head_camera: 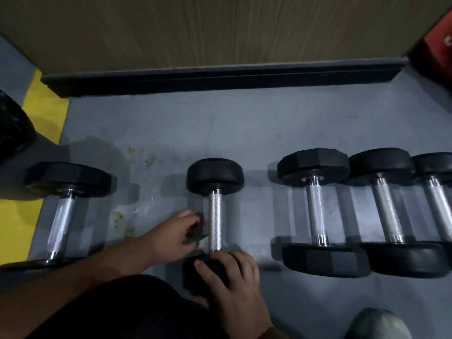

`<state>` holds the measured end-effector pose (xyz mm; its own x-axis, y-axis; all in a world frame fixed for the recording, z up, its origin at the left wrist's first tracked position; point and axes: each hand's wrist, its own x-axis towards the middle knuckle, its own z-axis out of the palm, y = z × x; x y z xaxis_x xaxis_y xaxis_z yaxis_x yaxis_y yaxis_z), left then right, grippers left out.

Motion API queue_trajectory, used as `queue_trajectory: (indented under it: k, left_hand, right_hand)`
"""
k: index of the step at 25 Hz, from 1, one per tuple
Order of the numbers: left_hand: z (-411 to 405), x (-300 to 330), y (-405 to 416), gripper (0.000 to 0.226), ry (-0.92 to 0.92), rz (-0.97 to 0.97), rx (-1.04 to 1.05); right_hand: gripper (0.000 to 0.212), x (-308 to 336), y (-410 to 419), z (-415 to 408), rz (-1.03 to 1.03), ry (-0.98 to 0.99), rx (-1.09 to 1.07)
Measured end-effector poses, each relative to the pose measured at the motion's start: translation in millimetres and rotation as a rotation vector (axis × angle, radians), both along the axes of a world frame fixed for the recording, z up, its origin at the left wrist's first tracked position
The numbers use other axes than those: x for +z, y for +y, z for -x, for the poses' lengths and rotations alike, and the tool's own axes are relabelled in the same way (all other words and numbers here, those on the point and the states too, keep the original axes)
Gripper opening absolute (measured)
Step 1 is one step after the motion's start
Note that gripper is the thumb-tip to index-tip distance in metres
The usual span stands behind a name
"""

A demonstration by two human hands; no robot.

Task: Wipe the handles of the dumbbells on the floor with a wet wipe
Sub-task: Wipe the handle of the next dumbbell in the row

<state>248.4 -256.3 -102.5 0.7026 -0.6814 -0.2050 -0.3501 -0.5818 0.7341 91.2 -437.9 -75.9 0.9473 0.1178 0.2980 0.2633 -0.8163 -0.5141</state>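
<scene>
Resting on the near head of the middle dumbbell (215, 216), the right hand (234, 285) lies palm down with its fingers spread and only gently bent over the black rubber, the thumb reaching along the left side of that head; it presses on the weight rather than closing round anything. The left hand (175, 234) sits just to the left of the knurled steel handle (215, 221), its fingers curled and pinching a dark, crumpled wet wipe (195, 231) whose edge lies just beside the lower part of the bar; whether it touches the metal cannot be told. The left forearm runs back down to the lower left, over a dark trouser leg (127, 311).

That dumbbell lies on the grey floor (244, 133) with its handle pointing away from the person, the far round head at the top end. Well apart on the left lies another dumbbell (61, 216) with a shiny handle, partly over a yellow floor strip (39, 113). On the right three more dumbbells (381, 211) lie side by side, their heads touching or nearly so, handles parallel to the middle one.

Beyond them a black skirting board (220, 77) runs below a wooden wall panel (208, 28). A grey shoe (379, 324) shows at the lower right, and something red (437, 42) sits in the upper right corner.
</scene>
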Motion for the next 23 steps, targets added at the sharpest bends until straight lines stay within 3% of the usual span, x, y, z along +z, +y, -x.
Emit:
queue_trajectory:
  k: [4, 7, 10, 11, 13, 15, 17, 19, 21, 23]
  left_hand:
    - [8.3, -18.5, 3.3, 0.04, -0.016, -0.097, -0.123]
    - [2.8, -17.8, -6.1, 0.028, -0.162, -0.277, -0.361]
    - [-6.0, -12.0, -15.8, 0.015, -0.123, -0.312, -0.484]
    - [-6.2, -8.9, -17.0, 0.014, -0.069, -0.257, -0.44]
    - [-1.7, 0.1, -13.9, 0.013, -0.024, -0.041, -0.105]
    - [5.7, 17.8, -5.4, 0.012, -0.178, 0.173, 0.259]
    - [10.4, 41.7, -7.4, 0.01, -0.323, 0.288, 0.374]
    - [11.6, 54.4, -19.5, 0.006, -0.366, 0.282, 0.186]
    - [11.0, 51.9, -28.3, 0.016, -0.378, 0.188, -0.118]
    - [6.5, 46.6, -25.5, 0.019, -0.364, 0.134, -0.262]
  right_hand:
    - [0.067, -0.3, -3.4, 0.3, 0.014, 0.011, 0.019]
    - [0.068, -0.9, -2.5, 4.1, 0.015, 0.01, 0.016]
    - [0.07, -0.9, 0.9, 3.0, 0.005, 0.024, -0.008]
    - [0.07, -0.2, 1.3, 2.3, 0.003, 0.02, -0.009]
    - [0.07, 1.4, -0.8, 1.1, 0.014, 0.034, 0.009]
    - [0.068, 4.0, -1.7, 1.8, 0.02, 0.047, 0.019]
    - [0.065, 5.1, -0.5, 3.0, 0.017, 0.059, 0.011]
    - [0.065, 4.1, 1.3, 3.4, 0.031, 0.076, 0.01]
    - [0.067, 3.8, 1.7, 4.2, 0.047, 0.09, 0.017]
    - [0.068, 5.2, 1.2, 4.7, 0.048, 0.102, 0.016]
